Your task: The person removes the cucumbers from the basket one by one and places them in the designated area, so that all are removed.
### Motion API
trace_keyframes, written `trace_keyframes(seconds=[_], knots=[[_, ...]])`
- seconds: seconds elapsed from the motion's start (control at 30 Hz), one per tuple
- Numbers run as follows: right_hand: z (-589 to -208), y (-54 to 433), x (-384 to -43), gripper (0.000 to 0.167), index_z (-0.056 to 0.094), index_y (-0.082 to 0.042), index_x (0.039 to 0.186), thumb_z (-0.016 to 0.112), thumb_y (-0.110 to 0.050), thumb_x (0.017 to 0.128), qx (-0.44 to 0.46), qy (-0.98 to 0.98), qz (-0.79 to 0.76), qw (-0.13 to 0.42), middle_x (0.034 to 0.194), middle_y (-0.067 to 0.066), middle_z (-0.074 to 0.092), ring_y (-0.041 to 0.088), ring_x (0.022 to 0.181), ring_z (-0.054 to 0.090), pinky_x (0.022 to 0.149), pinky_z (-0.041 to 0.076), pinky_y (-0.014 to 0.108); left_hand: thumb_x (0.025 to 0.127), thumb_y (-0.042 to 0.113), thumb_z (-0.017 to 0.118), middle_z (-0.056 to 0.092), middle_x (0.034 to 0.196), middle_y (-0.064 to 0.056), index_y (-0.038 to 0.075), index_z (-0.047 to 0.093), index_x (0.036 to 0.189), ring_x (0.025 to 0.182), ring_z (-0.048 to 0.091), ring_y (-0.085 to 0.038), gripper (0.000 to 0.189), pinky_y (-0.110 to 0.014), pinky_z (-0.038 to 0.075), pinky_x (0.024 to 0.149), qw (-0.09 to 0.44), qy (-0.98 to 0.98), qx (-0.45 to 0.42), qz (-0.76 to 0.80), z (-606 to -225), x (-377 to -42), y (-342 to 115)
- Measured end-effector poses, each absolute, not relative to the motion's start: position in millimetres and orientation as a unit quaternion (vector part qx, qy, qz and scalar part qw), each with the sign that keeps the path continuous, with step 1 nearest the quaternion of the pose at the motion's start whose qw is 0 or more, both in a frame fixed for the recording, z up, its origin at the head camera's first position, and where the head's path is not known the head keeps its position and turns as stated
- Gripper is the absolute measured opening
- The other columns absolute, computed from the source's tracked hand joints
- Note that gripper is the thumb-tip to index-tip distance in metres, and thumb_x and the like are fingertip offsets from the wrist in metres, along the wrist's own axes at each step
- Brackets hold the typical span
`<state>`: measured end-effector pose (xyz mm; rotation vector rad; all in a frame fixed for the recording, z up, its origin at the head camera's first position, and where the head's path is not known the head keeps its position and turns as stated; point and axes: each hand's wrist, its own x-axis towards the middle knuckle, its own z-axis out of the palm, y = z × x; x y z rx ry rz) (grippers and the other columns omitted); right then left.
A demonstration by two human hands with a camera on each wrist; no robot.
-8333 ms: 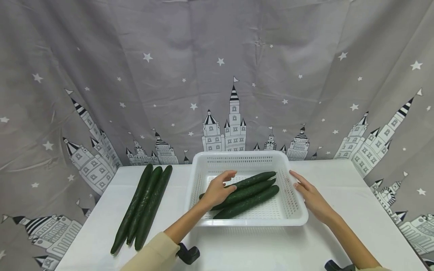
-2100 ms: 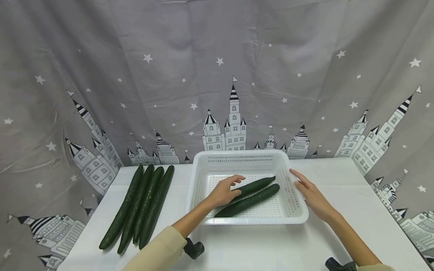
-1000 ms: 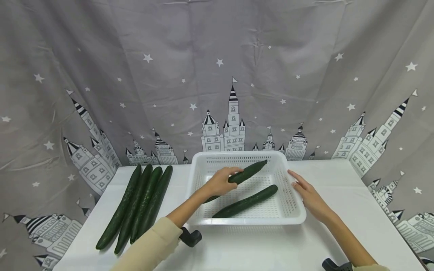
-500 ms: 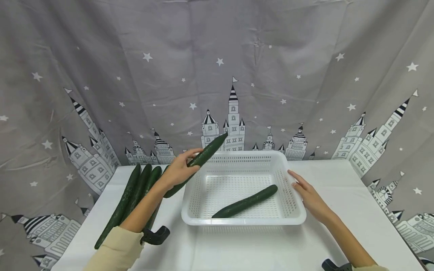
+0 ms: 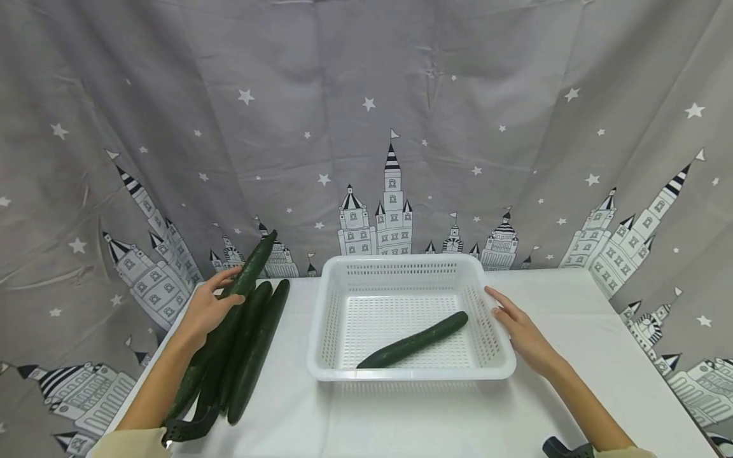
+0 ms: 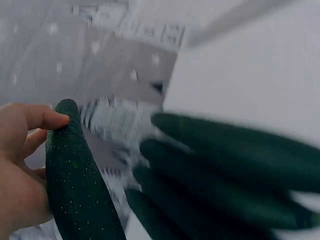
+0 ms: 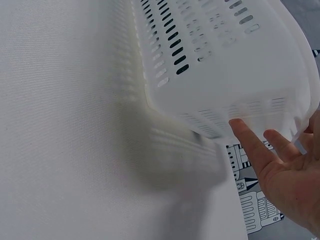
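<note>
In the head view my left hand [image 5: 206, 313] grips a dark green cucumber [image 5: 259, 259] by its middle, slanted over the row of cucumbers [image 5: 261, 353] at the left of the table. The left wrist view shows fingertips and thumb around the held cucumber [image 6: 75, 170], with several others [image 6: 240, 145] lying side by side below it. A single cucumber [image 5: 413, 341] lies in the white perforated plastic basket [image 5: 401, 374]. At the basket's right side rests my right hand [image 5: 525, 337], its fairly straight fingers [image 7: 252, 147] touching the outer wall.
The white tabletop [image 5: 378, 416] carries everything. Its left edge runs beside the cucumber row. Behind the table hangs a grey curtain [image 5: 286, 76] with printed castles and stars. A black wrist strap [image 5: 191, 425] sits on the left wrist.
My left hand picked a cucumber out of the basket and carried it left over the row. Earlier another joined the row, and the basket's contents fell to one. The right hand stayed put.
</note>
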<state>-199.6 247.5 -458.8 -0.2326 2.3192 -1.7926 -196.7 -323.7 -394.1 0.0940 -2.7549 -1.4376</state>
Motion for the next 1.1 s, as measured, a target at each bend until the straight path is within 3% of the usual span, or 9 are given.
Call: trace_keyframes(seconds=[0.23,0.4,0.67,0.87,0.97,1.1], knots=[[-458.1,247.4,-198.6,0.056,0.015,-0.010,0.161,0.032,-0.029,0.111,-0.082,0.788,-0.602,0.098,0.159,0.029,0.018,0.052,0.131,0.042,0.093,0.052,0.046,0.100,0.013,0.055,0.022,0.152,-0.038,0.004,0.024,0.158,0.136,0.022,-0.059,0.066,-0.075,0.025,0.100,0.006,-0.874,0.122,-0.470,-418.8,-187.1,-372.6],[-457.4,247.4,-198.7,0.057,0.014,-0.011,0.161,0.033,-0.030,0.111,-0.082,0.787,-0.603,0.100,0.158,0.030,0.019,0.052,0.131,0.042,0.093,0.052,0.048,0.098,0.011,0.055,0.026,0.150,-0.039,0.002,0.026,0.156,0.138,0.021,-0.057,0.066,-0.072,0.025,0.103,0.023,-0.865,0.176,-0.470,-437.0,-182.3,-393.6],[-457.5,248.1,-199.6,0.056,0.017,-0.014,0.161,0.035,-0.030,0.110,-0.083,0.780,-0.612,0.102,0.157,0.029,0.022,0.053,0.130,0.043,0.092,0.052,0.050,0.095,0.008,0.054,0.023,0.149,-0.042,-0.003,0.024,0.155,0.139,0.017,-0.058,0.067,-0.071,0.022,0.106,0.012,-0.863,0.193,-0.466,-455.5,-177.7,-410.3],[-456.7,248.1,-200.0,0.056,0.017,-0.014,0.161,0.034,-0.030,0.111,-0.080,0.779,-0.613,0.104,0.155,0.030,0.026,0.052,0.129,0.044,0.092,0.053,0.050,0.096,0.009,0.054,0.027,0.146,-0.044,-0.005,0.024,0.154,0.142,-0.001,-0.057,0.067,-0.070,0.011,0.110,-0.001,-0.872,0.179,-0.456,-463.3,-177.2,-418.8],[-456.7,247.9,-199.5,0.055,0.017,-0.014,0.161,0.034,-0.029,0.111,-0.080,0.780,-0.612,0.102,0.155,0.030,0.026,0.052,0.129,0.044,0.092,0.052,0.050,0.096,0.010,0.055,0.027,0.146,-0.044,-0.006,0.023,0.154,0.141,0.005,-0.058,0.067,-0.070,0.013,0.110,-0.015,-0.877,0.168,-0.449,-468.0,-177.2,-422.9],[-456.9,247.8,-199.1,0.056,0.017,-0.014,0.161,0.034,-0.030,0.111,-0.079,0.782,-0.610,0.101,0.155,0.030,0.026,0.052,0.128,0.045,0.092,0.053,0.050,0.097,0.011,0.054,0.027,0.145,-0.045,-0.007,0.022,0.153,0.134,0.024,-0.060,0.067,-0.068,0.025,0.106,-0.035,-0.882,0.159,-0.443,-475.3,-176.7,-426.1]])
